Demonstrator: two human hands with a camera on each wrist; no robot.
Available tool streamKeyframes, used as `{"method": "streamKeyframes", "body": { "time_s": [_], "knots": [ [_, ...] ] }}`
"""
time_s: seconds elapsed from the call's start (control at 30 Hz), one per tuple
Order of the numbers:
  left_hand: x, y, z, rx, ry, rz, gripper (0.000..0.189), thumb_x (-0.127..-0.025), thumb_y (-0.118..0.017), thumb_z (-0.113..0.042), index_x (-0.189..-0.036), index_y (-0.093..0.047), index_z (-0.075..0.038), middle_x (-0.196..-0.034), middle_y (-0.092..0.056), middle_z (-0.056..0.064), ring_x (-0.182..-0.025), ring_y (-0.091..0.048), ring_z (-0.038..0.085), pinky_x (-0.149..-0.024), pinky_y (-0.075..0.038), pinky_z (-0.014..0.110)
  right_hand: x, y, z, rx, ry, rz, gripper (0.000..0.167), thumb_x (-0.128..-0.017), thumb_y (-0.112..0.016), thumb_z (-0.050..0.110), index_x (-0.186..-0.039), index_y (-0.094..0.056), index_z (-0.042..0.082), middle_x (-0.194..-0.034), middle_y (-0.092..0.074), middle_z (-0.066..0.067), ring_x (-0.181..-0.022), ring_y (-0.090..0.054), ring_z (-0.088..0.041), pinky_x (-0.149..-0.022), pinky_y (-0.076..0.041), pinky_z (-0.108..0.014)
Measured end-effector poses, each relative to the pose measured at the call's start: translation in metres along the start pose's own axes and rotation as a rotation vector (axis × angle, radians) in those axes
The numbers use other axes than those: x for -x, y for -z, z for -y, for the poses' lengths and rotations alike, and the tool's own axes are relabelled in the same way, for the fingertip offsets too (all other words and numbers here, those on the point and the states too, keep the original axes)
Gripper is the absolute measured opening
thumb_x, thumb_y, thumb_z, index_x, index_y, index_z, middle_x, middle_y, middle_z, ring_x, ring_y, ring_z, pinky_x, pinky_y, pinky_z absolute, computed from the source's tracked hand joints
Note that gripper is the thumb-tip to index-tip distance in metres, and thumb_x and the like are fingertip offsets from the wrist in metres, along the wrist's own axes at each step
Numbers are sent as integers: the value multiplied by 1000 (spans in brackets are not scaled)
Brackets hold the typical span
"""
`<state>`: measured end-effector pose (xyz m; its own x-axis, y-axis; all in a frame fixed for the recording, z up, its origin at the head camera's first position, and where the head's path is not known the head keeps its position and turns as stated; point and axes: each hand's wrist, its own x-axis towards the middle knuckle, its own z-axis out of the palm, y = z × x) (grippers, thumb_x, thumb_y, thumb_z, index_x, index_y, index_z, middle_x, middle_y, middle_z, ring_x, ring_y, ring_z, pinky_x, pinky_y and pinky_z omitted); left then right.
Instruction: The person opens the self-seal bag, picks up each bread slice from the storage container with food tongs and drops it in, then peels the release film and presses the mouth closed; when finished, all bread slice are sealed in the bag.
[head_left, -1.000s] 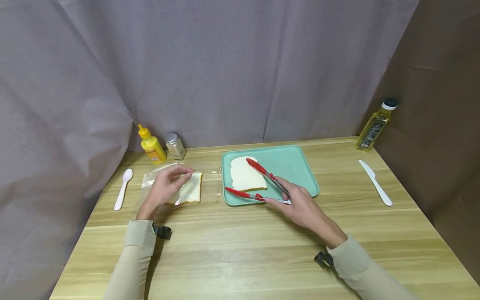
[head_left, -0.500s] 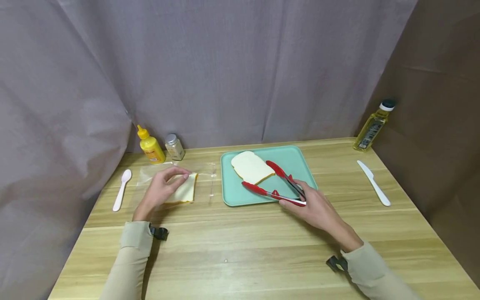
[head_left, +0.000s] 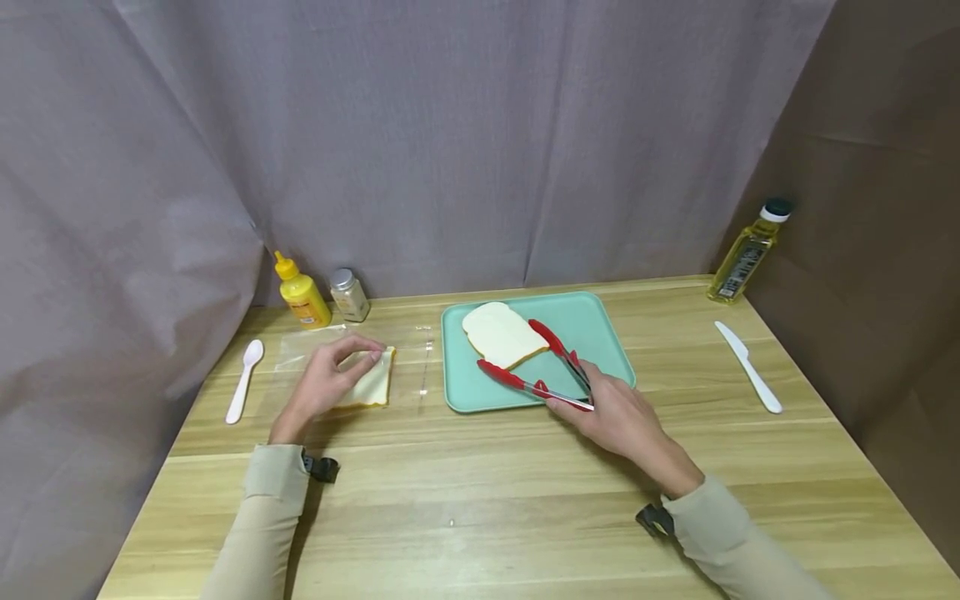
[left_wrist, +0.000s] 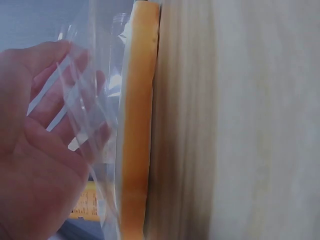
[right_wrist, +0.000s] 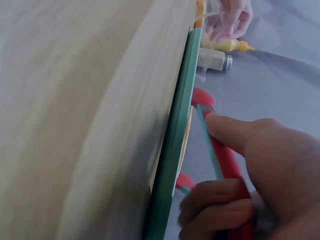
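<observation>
Over the table (head_left: 480,467), red tongs (head_left: 537,388) extend from the right hand (head_left: 618,418).

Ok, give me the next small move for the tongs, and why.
Perhaps draw the red tongs back with the right hand: they stand open, the bread slice lies on the green tray, and the left hand holds the clear bag with more bread.

Red tongs (head_left: 542,388) spread, bread slice (head_left: 504,335) on tray (head_left: 592,325), second slice (head_left: 375,385) amid plastic (head_left: 300,343)
</observation>
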<state>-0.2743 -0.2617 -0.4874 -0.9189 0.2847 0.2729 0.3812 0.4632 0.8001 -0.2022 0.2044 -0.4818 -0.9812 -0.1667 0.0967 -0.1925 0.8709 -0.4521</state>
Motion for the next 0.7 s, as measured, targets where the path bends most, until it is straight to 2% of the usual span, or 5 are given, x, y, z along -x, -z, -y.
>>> {"method": "streamKeyframes", "body": {
  "time_s": [0.1, 0.23, 0.47, 0.57, 0.7],
  "knots": [
    [0, -2, -1, -1, 21, 24, 22, -106, -72, -23, -123, -77, -9, -129, -78, 8, -133, -67, 32, -128, -39, 64, -1, 1, -3, -33, 30, -30, 93, -95, -78, 59, -159, -48, -1, -135, -71, -28, -110, -73, -36, -86, -62, -54],
    [1, -2, -1, -4, 15, 10, 22, -106, -73, -22, -123, -77, -9, -130, -78, 8, -133, -66, 33, -128, -40, 64, -6, 3, -9, -96, 45, -22, 92, -93, -82, 57, -159, -51, 1, -89, -68, -17, -78, -57, -24, -62, -48, -34],
    [-2, -1, -4, -14, -19, -55, 23, -106, -72, -22, -122, -77, -6, -129, -79, 6, -130, -68, 27, -128, -43, 57, -15, 12, -33, -199, 6, 47, 95, -90, -79, 68, -160, -52, 9, -133, -70, -20, -98, -56, -24, -73, -42, -28],
    [-3, -2, -4, -9, -33, -74, 23, -107, -71, -20, -121, -76, -2, -128, -79, 8, -127, -69, 24, -127, -44, 53, -18, 15, -42, -238, -4, 84, 97, -89, -79, 70, -161, -52, 12, -90, -61, -10, -80, -49, -19, -61, -38, -27],
    [-4, -3, -3, -7, -44, -98, 22, -107, -71, -17, -121, -76, -2, -126, -79, 9, -124, -71, 20, -125, -47, 51, -22, 18, -51, -276, 6, 104, 95, -88, -81, 68, -161, -53, 14, -69, -41, 4, -63, -39, -12, -51, -36, -27]
  ]
}}
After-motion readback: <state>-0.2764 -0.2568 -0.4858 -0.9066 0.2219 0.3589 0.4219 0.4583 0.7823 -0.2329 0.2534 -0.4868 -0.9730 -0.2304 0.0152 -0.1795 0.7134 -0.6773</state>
